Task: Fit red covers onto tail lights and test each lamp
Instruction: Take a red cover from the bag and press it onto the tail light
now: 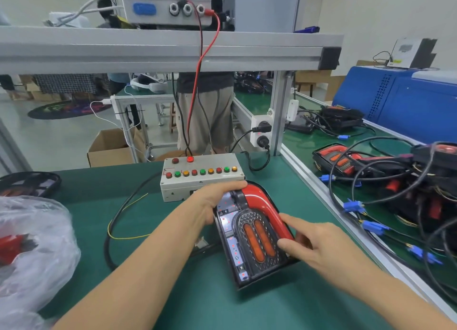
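1. Left of our hands, a clear bag [29, 250] holds red covers [12, 248]; a cardboard box [111, 146] sits on the floor beyond.
2. We work on a green mat [188, 292]; the switch box [201, 175] stands just beyond our grip.
3. Our left hand [215, 201] grasps the lamp's [252, 233] far left edge; our right hand [319, 245] lies open, fingertips pressing the red cover [262, 203].
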